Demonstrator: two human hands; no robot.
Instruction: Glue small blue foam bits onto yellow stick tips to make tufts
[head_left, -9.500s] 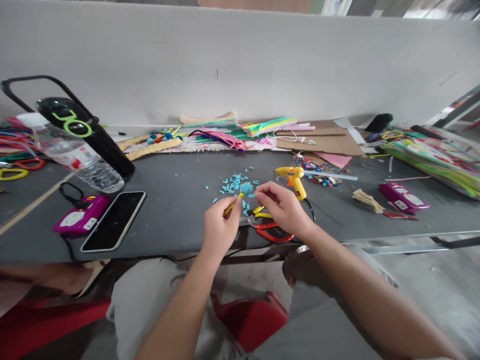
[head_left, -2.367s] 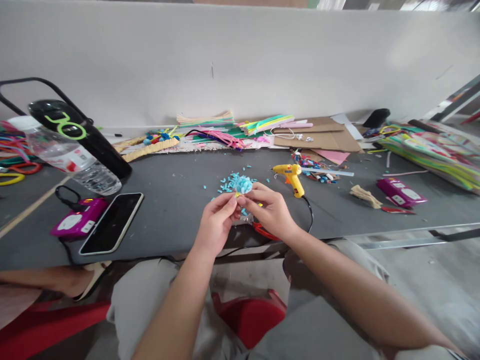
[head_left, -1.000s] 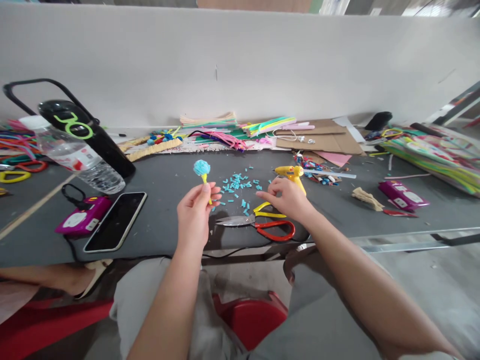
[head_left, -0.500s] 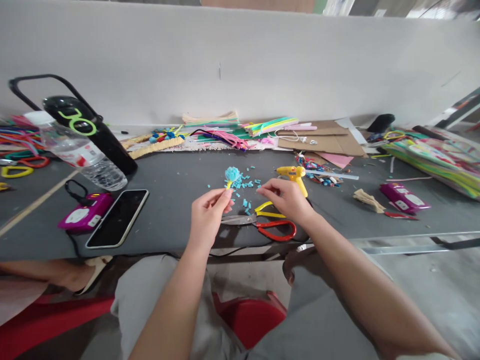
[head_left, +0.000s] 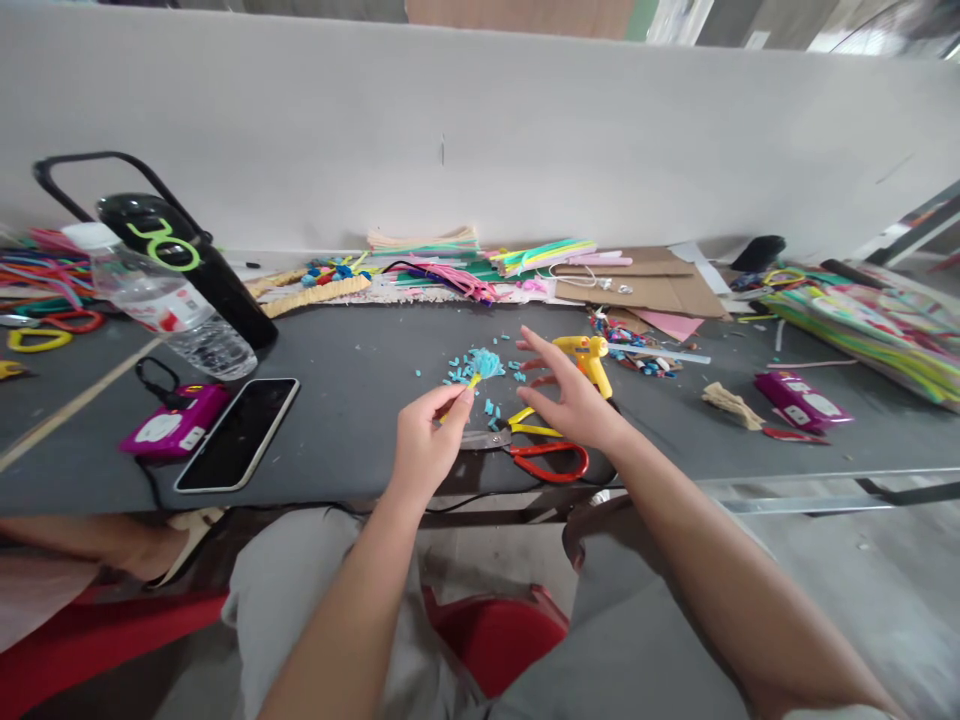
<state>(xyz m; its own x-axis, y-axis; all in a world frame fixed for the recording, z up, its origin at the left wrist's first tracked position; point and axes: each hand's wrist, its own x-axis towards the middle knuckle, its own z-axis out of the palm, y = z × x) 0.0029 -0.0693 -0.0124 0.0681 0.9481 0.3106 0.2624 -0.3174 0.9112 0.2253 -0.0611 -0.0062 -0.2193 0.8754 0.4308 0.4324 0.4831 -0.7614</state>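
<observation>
Between its thumb and fingers, my left hand [head_left: 433, 435] pinches the yellow stem of a small light-blue craft flower [head_left: 487, 363]. The flower head tilts to the right above the table. My right hand [head_left: 568, 395] is open beside it, fingers spread, holding nothing. Small blue clippings [head_left: 491, 408] lie scattered under and around the flower. Scissors [head_left: 551, 460] with one red and one yellow handle lie just below my right hand, the blades partly hidden behind my left hand. A yellow glue gun [head_left: 590, 357] lies right behind my right hand.
A phone [head_left: 238, 435], a purple power socket [head_left: 180, 420], a water bottle [head_left: 172, 305] and a black flask [head_left: 225, 290] stand or lie at left. Coloured pipe cleaners [head_left: 540, 255] and cardboard [head_left: 645, 283] line the wall. Another purple socket [head_left: 802, 400] is at right.
My left hand has shifted slightly right, and the flower has tipped over to the right. My right hand has gone from closed fingertips to spread fingers.
</observation>
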